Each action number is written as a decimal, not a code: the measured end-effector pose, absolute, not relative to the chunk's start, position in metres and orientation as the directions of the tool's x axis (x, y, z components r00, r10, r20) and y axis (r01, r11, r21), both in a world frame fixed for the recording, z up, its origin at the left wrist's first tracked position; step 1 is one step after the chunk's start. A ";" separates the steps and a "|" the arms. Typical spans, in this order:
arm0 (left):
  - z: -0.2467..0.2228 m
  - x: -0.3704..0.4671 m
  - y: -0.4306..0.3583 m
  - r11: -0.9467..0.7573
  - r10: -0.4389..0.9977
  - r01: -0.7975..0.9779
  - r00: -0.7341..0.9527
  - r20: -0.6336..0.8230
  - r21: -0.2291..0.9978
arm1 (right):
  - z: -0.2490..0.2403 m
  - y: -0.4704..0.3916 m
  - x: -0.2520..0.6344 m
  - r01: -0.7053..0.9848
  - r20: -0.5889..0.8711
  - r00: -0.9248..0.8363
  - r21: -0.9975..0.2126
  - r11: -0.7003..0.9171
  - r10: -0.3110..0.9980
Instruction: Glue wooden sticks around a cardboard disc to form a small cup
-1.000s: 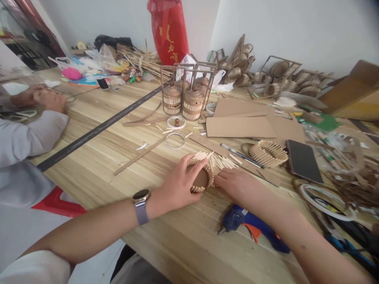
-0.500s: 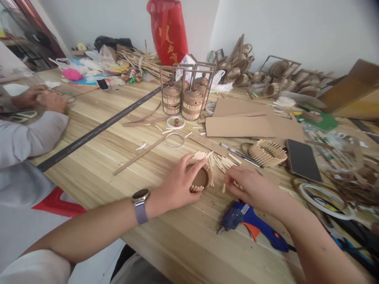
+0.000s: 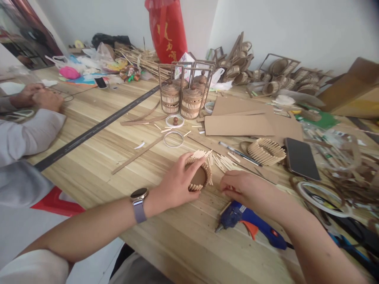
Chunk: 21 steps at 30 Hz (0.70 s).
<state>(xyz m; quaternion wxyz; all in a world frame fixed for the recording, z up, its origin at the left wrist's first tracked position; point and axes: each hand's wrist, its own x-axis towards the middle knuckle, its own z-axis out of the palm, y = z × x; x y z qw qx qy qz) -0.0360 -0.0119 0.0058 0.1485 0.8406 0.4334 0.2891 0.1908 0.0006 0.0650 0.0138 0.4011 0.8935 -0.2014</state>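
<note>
More space now separates left hand (image 3: 174,182), clasping basket (image 3: 199,179), from right hand (image 3: 241,187), grip unclear.

Tabletop (image 3: 189,240): wood-grained, smooth, slight sheen. Round holder (image 3: 208,172): matt wooden sticks (image 3: 195,187), matt cardboard base (image 3: 197,180). Glue gun (image 3: 252,215): smooth plastic. Flat sheets (image 3: 239,125): matt cardboard. Phone (image 3: 302,159): smooth face, low gloss. Red bag (image 3: 166,27): plastic or cloth, unconfirmed at this distance.

Two stick-walled rings (image 3: 197,179) showing in foreground; one glue gun (image 3: 251,217) lying; one red bag (image 3: 168,33) standing; one wristwatch (image 3: 139,194) showing.
</note>
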 end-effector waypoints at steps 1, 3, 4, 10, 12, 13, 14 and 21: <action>0.006 -0.036 -0.012 -0.580 0.814 0.641 0.456 0.359 0.502 | 0.064 0.001 0.189 0.747 -0.167 -0.649 -0.322 0.581 0.742; 0.006 -0.035 -0.012 -0.579 0.815 0.639 0.455 0.359 0.506 | 0.061 0.002 0.184 0.794 -0.119 -0.588 -0.274 0.543 0.800; 0.006 -0.035 -0.012 -0.578 0.816 0.639 0.455 0.356 0.508 | 0.059 0.002 0.182 0.806 -0.111 -0.571 -0.262 0.530 0.813; 0.006 -0.038 -0.010 -0.574 0.819 0.647 0.446 0.362 0.501 | 0.051 0.004 0.175 0.789 -0.175 -0.605 -0.267 0.554 0.777; 0.006 -0.038 -0.009 -0.570 0.822 0.651 0.436 0.367 0.502 | 0.051 0.004 0.179 0.771 -0.148 -0.622 -0.289 0.568 0.769; 0.007 -0.038 -0.009 -0.570 0.821 0.650 0.435 0.369 0.502 | 0.052 0.005 0.181 0.760 -0.138 -0.634 -0.294 0.580 0.761; 0.007 -0.039 -0.009 -0.571 0.820 0.649 0.435 0.371 0.502 | 0.051 0.005 0.183 0.751 -0.129 -0.644 -0.291 0.592 0.754; 0.007 -0.039 -0.009 -0.564 0.825 0.656 0.427 0.369 0.502 | 0.041 0.009 0.179 0.833 -0.078 -0.546 -0.150 0.532 0.834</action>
